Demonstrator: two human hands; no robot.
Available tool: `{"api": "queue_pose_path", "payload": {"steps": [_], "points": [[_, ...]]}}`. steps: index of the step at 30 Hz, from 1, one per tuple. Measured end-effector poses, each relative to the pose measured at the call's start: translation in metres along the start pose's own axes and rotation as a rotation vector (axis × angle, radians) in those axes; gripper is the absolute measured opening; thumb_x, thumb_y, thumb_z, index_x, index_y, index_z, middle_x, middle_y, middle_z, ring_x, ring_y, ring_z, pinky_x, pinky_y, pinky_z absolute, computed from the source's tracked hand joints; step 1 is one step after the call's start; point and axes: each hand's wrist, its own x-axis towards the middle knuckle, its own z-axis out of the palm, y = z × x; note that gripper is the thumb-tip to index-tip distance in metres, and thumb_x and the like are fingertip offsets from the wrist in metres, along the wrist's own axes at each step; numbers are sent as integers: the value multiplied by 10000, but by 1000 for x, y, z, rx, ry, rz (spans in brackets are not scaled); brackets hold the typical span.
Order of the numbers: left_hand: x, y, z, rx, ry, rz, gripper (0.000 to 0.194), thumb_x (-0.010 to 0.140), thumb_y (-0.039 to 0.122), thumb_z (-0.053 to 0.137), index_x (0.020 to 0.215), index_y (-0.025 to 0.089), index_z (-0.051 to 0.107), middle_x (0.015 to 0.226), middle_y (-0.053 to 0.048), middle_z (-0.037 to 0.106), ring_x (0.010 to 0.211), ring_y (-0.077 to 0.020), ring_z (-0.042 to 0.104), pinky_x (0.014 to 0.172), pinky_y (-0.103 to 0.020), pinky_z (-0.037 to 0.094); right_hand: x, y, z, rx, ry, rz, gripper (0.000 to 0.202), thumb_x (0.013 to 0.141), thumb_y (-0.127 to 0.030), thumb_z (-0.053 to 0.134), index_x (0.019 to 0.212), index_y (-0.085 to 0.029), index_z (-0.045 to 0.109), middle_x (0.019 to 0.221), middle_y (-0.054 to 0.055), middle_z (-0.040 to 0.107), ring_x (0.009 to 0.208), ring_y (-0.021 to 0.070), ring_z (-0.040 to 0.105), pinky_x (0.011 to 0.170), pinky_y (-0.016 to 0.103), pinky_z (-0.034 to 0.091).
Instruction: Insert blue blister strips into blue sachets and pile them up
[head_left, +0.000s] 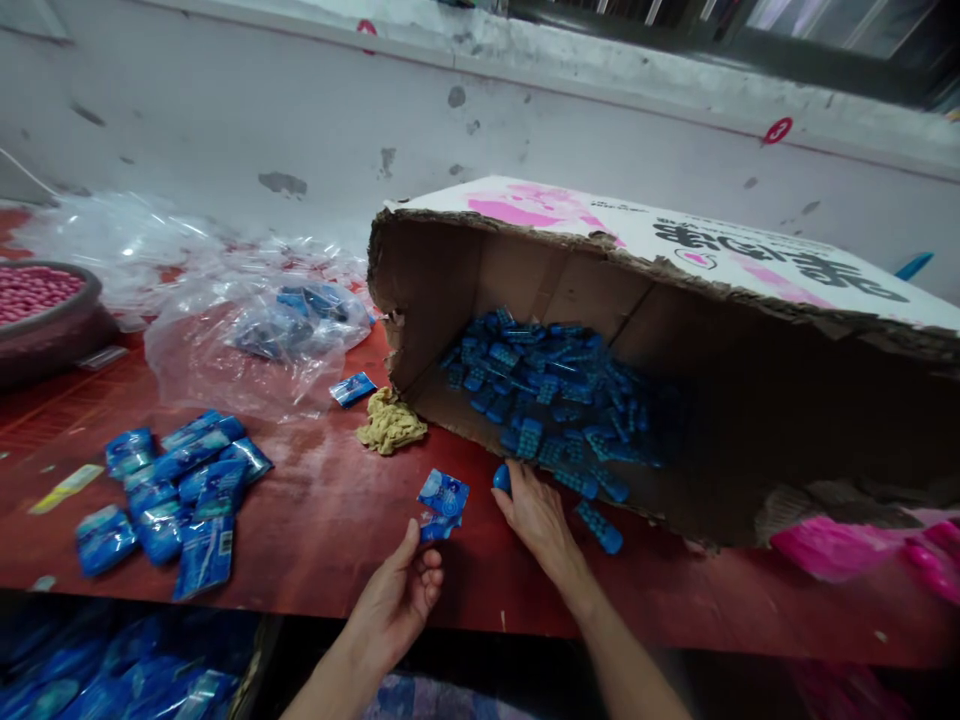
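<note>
My left hand is closed, with its thumb and fingers pinching the lower edge of small blue printed packets over the red table. At the mouth of the torn cardboard box, my right hand grips a small blue plastic piece between thumb and fingers. Inside the box lies a heap of similar blue pieces, some with rows of raised bumps. One loose blue piece rests on the table just right of my right hand.
Filled blue packets are piled on the left of the table. Behind them lies a clear plastic bag. A yellowish crumpled lump and a flat blue packet sit by the box. A bowl of pink pieces stands far left.
</note>
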Motion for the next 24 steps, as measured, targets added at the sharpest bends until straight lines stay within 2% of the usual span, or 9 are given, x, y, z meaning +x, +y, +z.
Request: {"api": "queue_pose_path", "payload": {"steps": [3,5,7,9,12,14,17,19,24], "points": [[3,-2,0,-4,4,18,164,790,271,531,679,153,510,459,-5,567,362,-80,519,345,-153,426,1,3,3,481,75,103,445,815,-293,445,1235,-163,371,926,87,625,809,204,621,651,312,501],[5,-2,-2,18,-7,44,114,785,230,539,707,149,524,464,-7,575,373,-86,531,359,-159,435,-2,6,9,869,45,233,463,807,-328,405,1232,-154,348,755,31,619,638,171,614,511,280,507],[7,-3,-3,38,-27,71,94,779,205,543,708,145,527,469,-10,580,384,-91,538,368,-164,436,-6,8,14,1101,-6,345,480,777,-343,401,1210,-142,351,713,11,597,549,154,584,421,259,485],[8,-3,-5,54,-46,95,104,771,207,550,693,144,522,472,-13,583,392,-94,541,372,-167,430,-13,10,16,1086,9,398,475,734,-335,449,1171,-155,405,822,44,605,579,154,583,440,265,483],[9,-3,-5,98,-80,157,146,727,257,603,674,147,524,476,-14,591,405,-101,545,370,-172,413,-25,4,11,811,177,406,400,707,-330,524,1081,-191,527,1034,95,572,724,179,580,602,303,479],[9,-4,-4,148,-110,216,210,663,308,662,651,149,526,475,-12,597,406,-103,542,369,-174,400,-31,-8,6,803,198,388,380,719,-338,539,1068,-187,547,1025,95,577,759,181,565,687,315,453],[9,-6,-4,241,-142,282,276,585,357,711,644,142,548,483,-12,609,412,-101,538,378,-178,389,-35,-34,4,1239,-57,303,399,722,-337,557,1080,-165,512,828,39,612,683,146,558,657,275,439],[9,-7,-4,300,-151,314,283,575,362,713,667,134,572,501,-14,619,429,-99,541,392,-180,390,-35,-50,7,1490,-170,290,376,696,-323,599,1026,-161,522,725,-5,592,626,118,539,608,238,418],[10,-7,-7,352,-126,374,274,560,327,720,703,135,587,525,8,616,451,-92,541,400,-179,382,-33,-63,12,1648,-140,379,311,632,-249,654,908,-160,542,627,-53,529,523,75,461,518,194,349]]}}
